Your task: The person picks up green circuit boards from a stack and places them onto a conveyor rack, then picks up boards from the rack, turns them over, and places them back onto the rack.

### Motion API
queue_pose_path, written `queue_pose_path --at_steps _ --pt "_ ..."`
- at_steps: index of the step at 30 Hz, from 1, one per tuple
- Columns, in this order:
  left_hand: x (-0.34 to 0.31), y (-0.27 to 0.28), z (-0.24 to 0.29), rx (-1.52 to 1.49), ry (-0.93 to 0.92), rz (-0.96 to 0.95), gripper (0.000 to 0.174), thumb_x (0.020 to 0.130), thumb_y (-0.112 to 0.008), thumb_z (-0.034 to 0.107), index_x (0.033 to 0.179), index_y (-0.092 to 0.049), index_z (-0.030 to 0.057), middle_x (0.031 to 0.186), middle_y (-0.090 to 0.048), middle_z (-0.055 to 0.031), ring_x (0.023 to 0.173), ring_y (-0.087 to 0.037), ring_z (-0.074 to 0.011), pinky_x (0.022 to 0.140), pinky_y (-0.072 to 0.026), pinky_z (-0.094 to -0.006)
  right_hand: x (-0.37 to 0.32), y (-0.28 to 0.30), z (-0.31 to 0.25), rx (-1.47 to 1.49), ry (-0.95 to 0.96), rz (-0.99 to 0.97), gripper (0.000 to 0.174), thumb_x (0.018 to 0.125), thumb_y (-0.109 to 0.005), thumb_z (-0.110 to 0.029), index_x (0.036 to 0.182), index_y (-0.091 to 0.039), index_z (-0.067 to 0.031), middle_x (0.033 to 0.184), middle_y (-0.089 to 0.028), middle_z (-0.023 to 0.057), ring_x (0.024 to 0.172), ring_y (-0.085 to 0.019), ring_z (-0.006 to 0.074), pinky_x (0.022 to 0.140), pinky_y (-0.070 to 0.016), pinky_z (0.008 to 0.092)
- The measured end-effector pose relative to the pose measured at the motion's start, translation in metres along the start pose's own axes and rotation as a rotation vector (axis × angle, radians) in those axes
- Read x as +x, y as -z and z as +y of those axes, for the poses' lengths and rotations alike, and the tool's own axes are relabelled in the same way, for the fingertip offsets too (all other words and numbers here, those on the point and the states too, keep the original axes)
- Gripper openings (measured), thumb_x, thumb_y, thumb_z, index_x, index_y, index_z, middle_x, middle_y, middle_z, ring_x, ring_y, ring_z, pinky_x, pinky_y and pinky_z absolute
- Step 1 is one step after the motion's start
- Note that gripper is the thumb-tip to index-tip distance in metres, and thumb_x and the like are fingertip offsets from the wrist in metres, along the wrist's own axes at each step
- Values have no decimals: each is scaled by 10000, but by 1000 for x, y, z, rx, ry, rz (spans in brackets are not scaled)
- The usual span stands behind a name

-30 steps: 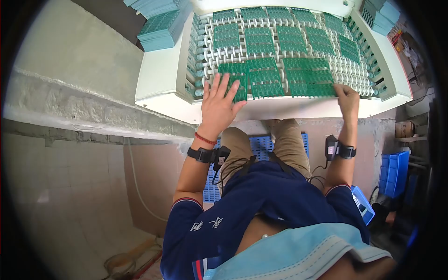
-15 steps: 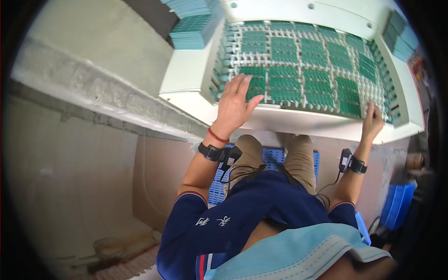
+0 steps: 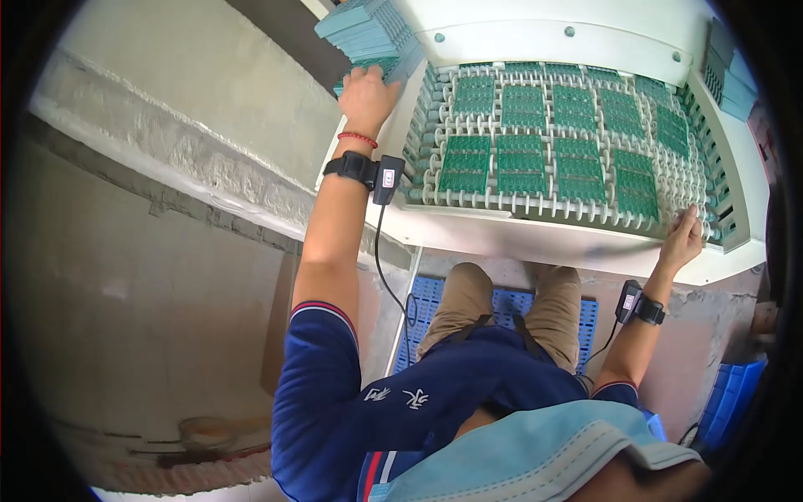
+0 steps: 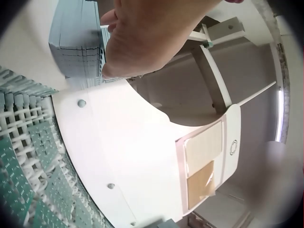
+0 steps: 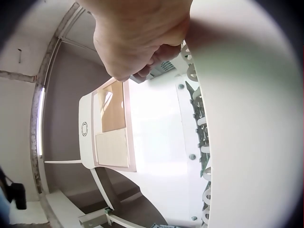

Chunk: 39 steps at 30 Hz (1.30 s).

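1. At the upper left, we see the left hand (image 3: 368, 99) on a stack of green boards (image 3: 385, 64); we cannot tell whether it grasps any.
2. By the machine's front rim (image 3: 544, 235), the right hand (image 3: 684, 243) has bent fingers; we cannot tell what, if anything, they hold.
3. We judge that dragging unevenly could spill the stack, and a turning roller bed (image 3: 684, 174) could nip the right fingers.
4. Inside the white machine, 4 front-row boards (image 3: 579, 170) lie apart on the rollers.

In the head view, the stacked thin green rectangular boards (image 3: 382, 62) are being partly hidden by the bare left hand (image 3: 369, 98).
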<state>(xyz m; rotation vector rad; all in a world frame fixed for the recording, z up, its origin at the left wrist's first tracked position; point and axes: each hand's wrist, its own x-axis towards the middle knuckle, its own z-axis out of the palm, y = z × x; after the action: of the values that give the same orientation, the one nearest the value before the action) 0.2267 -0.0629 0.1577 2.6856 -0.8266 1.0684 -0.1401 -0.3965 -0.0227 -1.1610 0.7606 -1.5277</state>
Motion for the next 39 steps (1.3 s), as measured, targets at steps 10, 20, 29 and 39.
queue_pose_path --at_steps 10,20,29,39 --pt "-9 -18 -73 -391 -51 -54 325 602 -743 156 888 -604 89 898 -560 -140 856 -519 -290 736 -440 -358 -7 0 0 -48 55 -27 330 875 -545 -215 594 -531 -42 521 -412 -45 442 -301 15 403 -214 173" --pt "-1 -36 -82 -1712 1362 -244 355 840 -568 186 1047 -383 -36 956 -421 -174 841 -513 -320 780 -493 -497 -8 3 2 15 44 -18 312 867 -560 -212 607 -551 -39 531 -431 -40 453 -312 16 406 -217 168" --pt "-19 -20 -73 -1701 1268 -370 313 831 -566 184 959 -411 -55 902 -499 -173 844 -533 -296 766 -503 -459 -10 3 2 45 74 -58 324 881 -536 -160 576 -475 -70 542 -437 -45 458 -330 10 407 -236 162" --pt "-18 -17 -67 -1918 1168 -266 307 820 -526 73 1084 -403 -26 1078 -507 -179 1003 -516 -357 861 -444 -536 -9 4 1 16 106 -55 309 871 -554 -172 591 -517 -46 538 -462 -30 460 -349 17 416 -259 164"
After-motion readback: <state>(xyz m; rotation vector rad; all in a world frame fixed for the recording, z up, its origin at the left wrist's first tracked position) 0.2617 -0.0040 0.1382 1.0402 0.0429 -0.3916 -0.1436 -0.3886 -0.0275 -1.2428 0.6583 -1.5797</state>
